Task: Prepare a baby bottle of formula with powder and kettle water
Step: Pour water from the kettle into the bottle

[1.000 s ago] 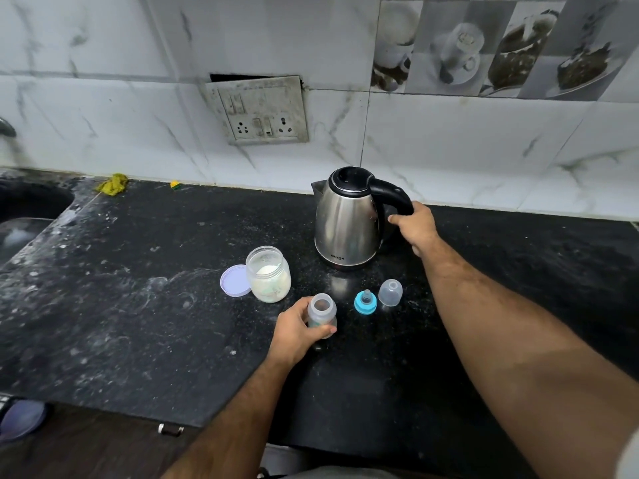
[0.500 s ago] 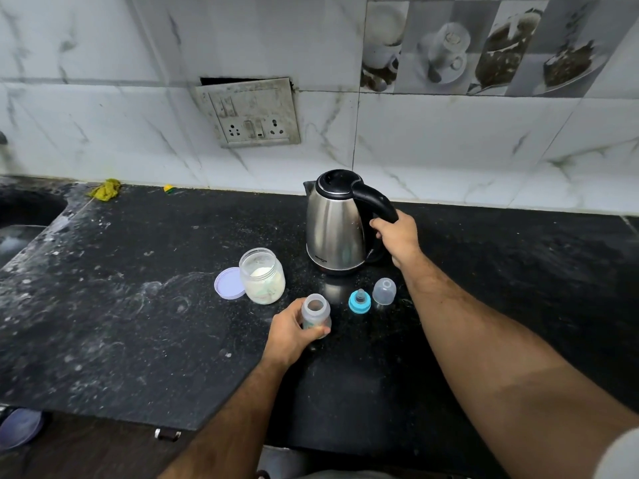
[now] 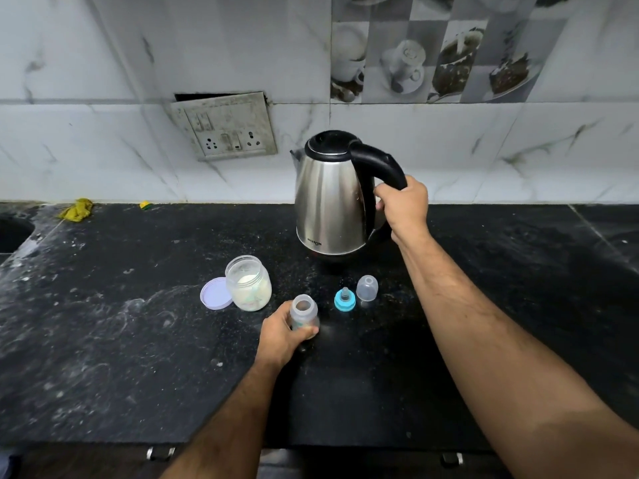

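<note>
At the lower centre of the frame, the left hand [image 3: 280, 337] wraps its fingers around a small clear baby bottle [image 3: 303, 312], which stands upright and uncapped on the black speckled counter [image 3: 103, 357]. Just right of the bottle sits its blue teat ring [image 3: 344, 300], and beside that, slightly farther back, a clear domed cap [image 3: 367, 288]. To the bottle's left, an open jar [image 3: 248, 283] holds white powder, with its pale lilac lid [image 3: 215, 293] lying flat against its left side. Beyond these, at centre frame, the right hand [image 3: 404, 207] curls tightly around the lower end of the black handle of a steel kettle [image 3: 330, 198], its spout facing left; whether the kettle's base touches the counter cannot be told. At the left edge, a sink [image 3: 14, 233] cuts into the counter, and a crumpled yellow cloth [image 3: 76, 209] lies near the wall. On the marble-tiled wall in the upper left centre hangs a grimy switch and socket plate [image 3: 226, 127], tilted out of its recess. Tiles printed with cups and coffee [image 3: 432, 57] fill the upper right.
</note>
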